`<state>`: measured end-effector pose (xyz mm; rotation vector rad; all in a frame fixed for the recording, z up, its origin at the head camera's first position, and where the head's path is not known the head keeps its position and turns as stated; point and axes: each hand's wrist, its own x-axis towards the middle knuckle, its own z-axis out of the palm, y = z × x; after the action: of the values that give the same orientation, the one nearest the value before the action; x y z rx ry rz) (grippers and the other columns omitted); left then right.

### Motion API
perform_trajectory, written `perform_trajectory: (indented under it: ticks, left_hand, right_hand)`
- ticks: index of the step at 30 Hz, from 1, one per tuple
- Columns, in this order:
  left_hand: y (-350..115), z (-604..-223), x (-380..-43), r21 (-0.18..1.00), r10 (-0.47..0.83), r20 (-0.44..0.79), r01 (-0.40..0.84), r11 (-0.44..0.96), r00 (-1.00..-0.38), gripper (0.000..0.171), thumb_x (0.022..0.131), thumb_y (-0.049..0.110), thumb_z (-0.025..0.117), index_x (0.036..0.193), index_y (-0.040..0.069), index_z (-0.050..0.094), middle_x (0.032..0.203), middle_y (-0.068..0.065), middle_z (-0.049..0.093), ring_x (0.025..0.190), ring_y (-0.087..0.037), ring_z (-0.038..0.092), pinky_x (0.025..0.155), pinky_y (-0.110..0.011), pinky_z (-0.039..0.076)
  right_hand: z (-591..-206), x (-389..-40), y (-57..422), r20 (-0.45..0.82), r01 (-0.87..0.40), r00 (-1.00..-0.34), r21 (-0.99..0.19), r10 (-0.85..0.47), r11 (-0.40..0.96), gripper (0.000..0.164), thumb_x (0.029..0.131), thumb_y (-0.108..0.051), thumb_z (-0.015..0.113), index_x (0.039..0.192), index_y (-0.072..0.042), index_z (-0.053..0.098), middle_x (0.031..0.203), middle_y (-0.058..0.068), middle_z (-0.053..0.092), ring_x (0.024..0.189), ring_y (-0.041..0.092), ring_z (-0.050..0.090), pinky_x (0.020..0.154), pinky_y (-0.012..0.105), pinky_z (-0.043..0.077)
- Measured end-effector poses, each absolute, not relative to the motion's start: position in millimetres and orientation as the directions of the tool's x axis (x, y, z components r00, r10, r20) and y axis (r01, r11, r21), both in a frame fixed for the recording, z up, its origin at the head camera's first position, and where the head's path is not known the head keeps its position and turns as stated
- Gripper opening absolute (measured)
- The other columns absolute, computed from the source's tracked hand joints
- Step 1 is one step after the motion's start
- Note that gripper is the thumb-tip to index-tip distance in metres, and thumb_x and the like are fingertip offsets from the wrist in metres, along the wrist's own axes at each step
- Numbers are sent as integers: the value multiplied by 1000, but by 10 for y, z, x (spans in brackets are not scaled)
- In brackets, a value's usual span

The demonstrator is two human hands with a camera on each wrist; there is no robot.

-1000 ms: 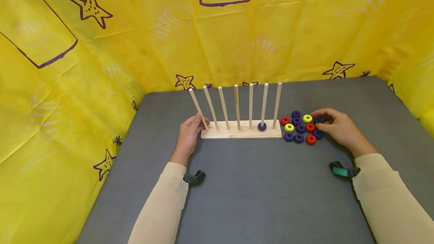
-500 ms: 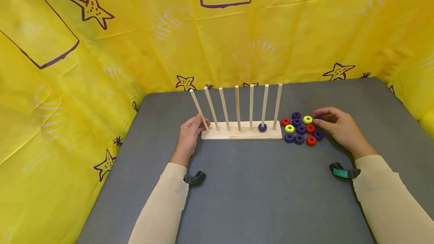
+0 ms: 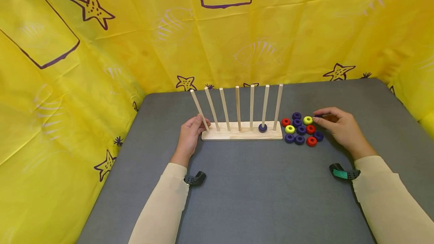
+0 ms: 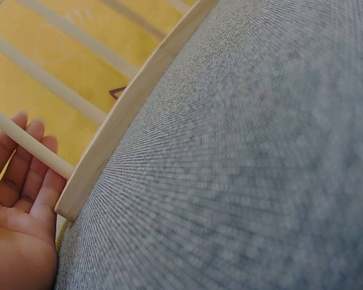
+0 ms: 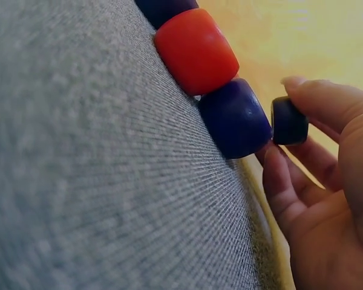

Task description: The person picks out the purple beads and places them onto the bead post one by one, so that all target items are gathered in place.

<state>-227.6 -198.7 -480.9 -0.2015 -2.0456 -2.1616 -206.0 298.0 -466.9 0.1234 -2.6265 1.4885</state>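
In the head view, a pale wooden rack (image 3: 242,135) with a row of upright pegs stands on the grey table. One dark blue ring (image 3: 262,128) is at the foot of its second peg from the right. My left hand (image 3: 188,134) is at the rack's left end, thumb and fingers around the outermost peg (image 4: 39,148). To the right, my right hand (image 3: 339,127) pinches a dark blue ring (image 5: 290,121) between thumb and fingers, mostly hidden in the head view. Close by lie a dark blue ring (image 5: 236,119) and a red ring (image 5: 196,51).
Loose rings in dark blue, red and yellow, such as a yellow ring (image 3: 289,129), lie bunched between the rack and my right hand. A yellow cloth (image 3: 217,40) with sea drawings hangs behind and beside the grey table (image 3: 257,191).
My right fingers have closed on the dark blue ring and drawn it slightly up, away from the others. The left hand stays at the rack's end.
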Motion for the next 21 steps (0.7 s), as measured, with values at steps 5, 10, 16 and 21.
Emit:
perform_trajectory:
  ticks: [5, 10, 16, 21]
  left_hand:
    - [-1990, -4799, -2273, 979, -24, 200, 201, -43, -979, 47, 117, 27, 56, 111, -18, 70, 105, -23, 74, 105, -34, 71, 95, -36, 59]
    - [-1987, -4789, -2268, 979, -24, 197, 197, -47, -980, 46, 117, 26, 57, 111, -18, 70, 105, -22, 74, 105, -34, 71, 94, -36, 59]
    - [-1983, -4789, -2268, 978, -17, 202, 203, -44, -979, 46, 117, 25, 56, 111, -18, 70, 104, -19, 74, 106, -35, 71, 93, -35, 59]
    - [-1984, -4793, -2271, 978, -12, 203, 203, -53, -979, 46, 117, 25, 56, 113, -18, 70, 104, -17, 73, 105, -34, 70, 93, -35, 59]
  right_hand:
    - [-4680, -2072, 2968, 151, -136, -988, -845, -13, 517, 38, 102, -24, 82, 131, -1, 74, 116, 4, 74, 91, 8, 65, 79, 14, 48]
    - [-4668, -2077, 2938, 176, -170, -984, -854, -34, 493, 39, 102, -14, 82, 135, 4, 69, 117, 2, 73, 91, 1, 67, 80, 10, 50]
    - [-4627, -2075, 2888, 188, -181, -982, -858, -35, 480, 41, 101, -8, 81, 137, 6, 68, 117, 5, 73, 89, -1, 67, 78, 10, 51]
    - [-4581, -2059, 2850, 182, -171, -983, -850, -28, 498, 40, 102, -12, 81, 137, 5, 68, 120, 12, 70, 91, -1, 65, 78, 10, 51]
